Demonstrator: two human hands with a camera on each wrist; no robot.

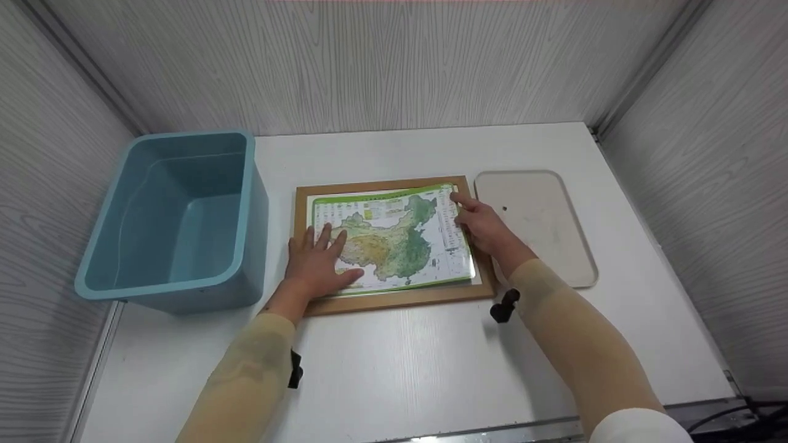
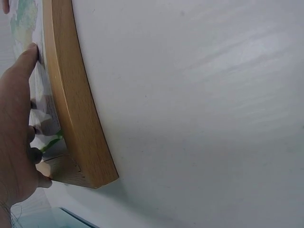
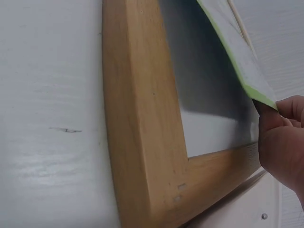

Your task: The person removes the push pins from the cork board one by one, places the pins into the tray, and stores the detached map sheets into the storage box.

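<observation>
A wooden picture frame (image 1: 400,300) lies flat in the middle of the white table (image 1: 400,375). On it rests a green-edged map sheet (image 1: 394,240). My left hand (image 1: 317,261) presses flat on the map's left part with fingers spread; the left wrist view shows the hand (image 2: 14,123) beside the frame's rail (image 2: 71,95). At the map's right edge, my right hand (image 1: 483,224) pinches the sheet. In the right wrist view the map edge (image 3: 237,52) is raised off the frame (image 3: 137,118), held by my fingers (image 3: 280,137).
A large blue plastic bin (image 1: 184,295) stands empty at the left, close to the frame. A flat beige tray (image 1: 542,221) lies right of the frame. Grey panelled walls close in the table on three sides.
</observation>
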